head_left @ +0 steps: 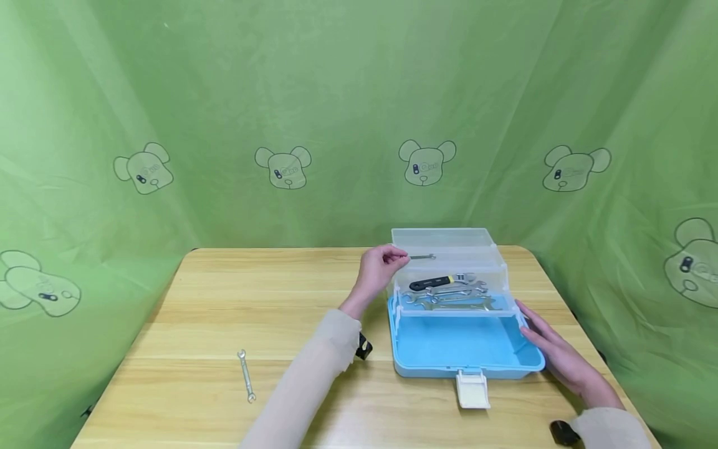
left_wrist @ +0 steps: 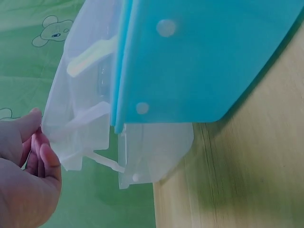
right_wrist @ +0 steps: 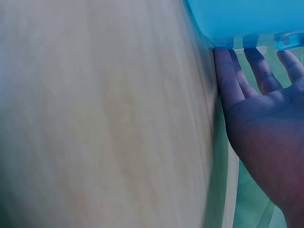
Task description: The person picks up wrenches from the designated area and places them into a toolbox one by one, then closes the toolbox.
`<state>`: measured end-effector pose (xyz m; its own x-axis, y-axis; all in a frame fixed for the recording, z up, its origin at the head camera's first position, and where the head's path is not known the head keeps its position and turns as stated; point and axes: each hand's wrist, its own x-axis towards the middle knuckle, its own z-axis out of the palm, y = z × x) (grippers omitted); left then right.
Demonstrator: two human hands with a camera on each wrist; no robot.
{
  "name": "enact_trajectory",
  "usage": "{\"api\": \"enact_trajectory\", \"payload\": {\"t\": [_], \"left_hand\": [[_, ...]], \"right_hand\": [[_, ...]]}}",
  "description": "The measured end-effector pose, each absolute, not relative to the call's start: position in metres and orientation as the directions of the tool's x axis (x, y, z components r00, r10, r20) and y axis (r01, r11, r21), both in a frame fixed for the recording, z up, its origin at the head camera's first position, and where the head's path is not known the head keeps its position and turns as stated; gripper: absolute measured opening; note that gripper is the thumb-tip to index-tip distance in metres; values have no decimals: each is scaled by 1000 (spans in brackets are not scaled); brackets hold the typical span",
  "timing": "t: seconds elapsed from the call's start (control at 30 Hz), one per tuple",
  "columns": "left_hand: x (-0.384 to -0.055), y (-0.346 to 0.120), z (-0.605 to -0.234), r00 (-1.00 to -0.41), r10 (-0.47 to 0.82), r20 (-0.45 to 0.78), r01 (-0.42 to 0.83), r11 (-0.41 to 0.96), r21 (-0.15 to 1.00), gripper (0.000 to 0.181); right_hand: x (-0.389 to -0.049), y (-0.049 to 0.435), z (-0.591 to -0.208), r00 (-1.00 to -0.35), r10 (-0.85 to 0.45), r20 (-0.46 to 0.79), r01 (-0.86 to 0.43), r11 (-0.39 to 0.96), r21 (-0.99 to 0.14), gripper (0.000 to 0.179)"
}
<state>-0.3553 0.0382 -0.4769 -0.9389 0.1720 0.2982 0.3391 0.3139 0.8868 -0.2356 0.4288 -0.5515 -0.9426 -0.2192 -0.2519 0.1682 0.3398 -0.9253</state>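
My left hand (head_left: 377,274) pinches one end of a small wrench (head_left: 423,257) above the upper clear tray of the toolbox (head_left: 426,372). The box is light blue and stands with its translucent tiers spread out at the back. In the lower clear tray (head_left: 454,313) lie an adjustable wrench (head_left: 430,284) with a black and yellow handle and several silver wrenches (head_left: 462,305). Against the box's right side rests my right hand (head_left: 561,358), its fingers (right_wrist: 259,71) extended onto the blue wall (right_wrist: 251,21).
A double-ended wrench (head_left: 246,376) lies alone on the left part of the wooden table (head_left: 196,312). From the box's front edge hangs a white latch (head_left: 473,391). Green cloth (head_left: 348,75) with bear-head prints encloses the table behind and at the sides.
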Motion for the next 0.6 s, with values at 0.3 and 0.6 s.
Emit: {"api": "enact_trajectory", "payload": {"t": [0.3, 0.6], "left_hand": [[-356, 41, -477, -939, 157, 307, 344, 382, 858, 11], [-358, 42, -474, -949, 133, 287, 316, 417, 852, 9]], "right_hand": [[-235, 429, -552, -943, -221, -248, 167, 331, -929, 71], [-235, 430, -550, -944, -232, -235, 155, 317, -936, 70]]}}
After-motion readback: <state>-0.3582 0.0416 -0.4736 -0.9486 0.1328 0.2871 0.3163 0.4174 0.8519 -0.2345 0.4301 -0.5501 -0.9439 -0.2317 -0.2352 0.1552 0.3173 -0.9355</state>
